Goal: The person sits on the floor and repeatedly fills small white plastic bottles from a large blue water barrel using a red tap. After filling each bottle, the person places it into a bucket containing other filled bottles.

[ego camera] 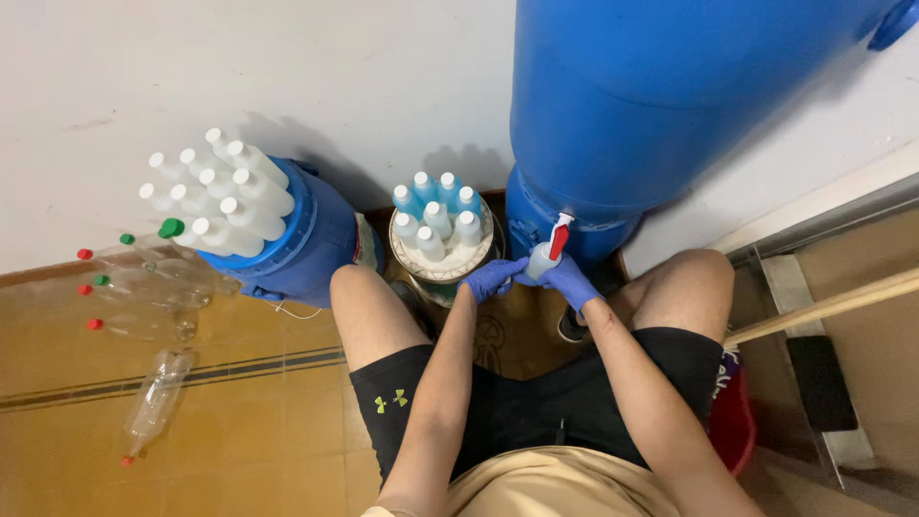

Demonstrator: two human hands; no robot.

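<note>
Here, a small pale bottle (pixel 542 259) is gripped by the right hand (pixel 571 280), gloved in blue, with the fingers closed round its body. The bottle is held up just under the red-and-white tap (pixel 559 235) that is set low on the large blue drum (pixel 661 105). The left hand (pixel 491 279), also gloved in blue, is curled beside the bottle, its fingertips pressed toward the bottle's lower part; whether they actually touch it cannot be told.

Just to the left of the hands, a round white bucket (pixel 442 271) is seen, on which a cluster of small bottles with white caps (pixel 437 218) is stood upright; the rear ones are filled with blue liquid, and the front ones look paler. Further left, a smaller blue barrel (pixel 306 244) is tilted against the wall, and a bundle of white bottles (pixel 218 191) is laid across its top, one of them capped in green.

On the yellow tiled floor (pixel 239 421), at the far left, several clear plastic bottles (pixel 153 287) with red and green caps are laid on their sides. The person's bare knees are spread on either side of the drum, and black shorts are worn. At the right, a wooden stick (pixel 833 304) is slanted across a metal door frame.
</note>
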